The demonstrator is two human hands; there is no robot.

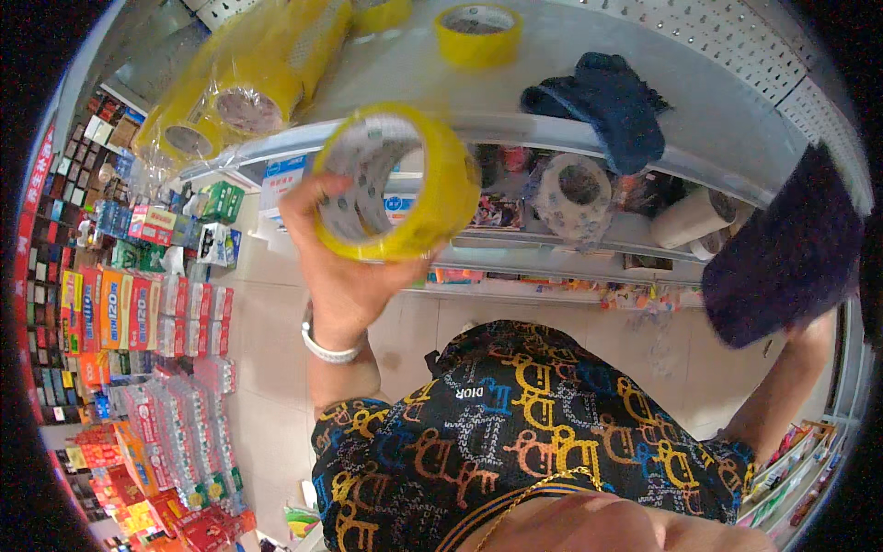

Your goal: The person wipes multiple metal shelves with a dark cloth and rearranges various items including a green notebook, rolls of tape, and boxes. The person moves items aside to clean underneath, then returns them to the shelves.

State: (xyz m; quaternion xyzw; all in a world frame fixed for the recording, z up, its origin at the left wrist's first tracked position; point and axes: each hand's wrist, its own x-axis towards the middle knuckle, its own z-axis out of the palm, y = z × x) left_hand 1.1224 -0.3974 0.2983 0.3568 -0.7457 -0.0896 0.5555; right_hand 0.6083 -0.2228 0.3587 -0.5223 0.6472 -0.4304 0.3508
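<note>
A large roll of yellow packing tape is held up in front of the shelf by my left hand. The thumb reaches into its core, and the other fingers lie under the outer side. On the right, my right hand grips a dark purple cloth, raised and smeared by motion; the cloth hides most of the fingers. Another dark blue cloth drapes over the shelf's front edge. Behind it to the left, a second yellow tape roll lies on the grey shelf.
Plastic-wrapped yellow tape rolls fill the shelf's left end. Lower down are a wrapped white roll and a plain white roll. Racks of boxed goods stand along the left. Pegboard backs the shelf.
</note>
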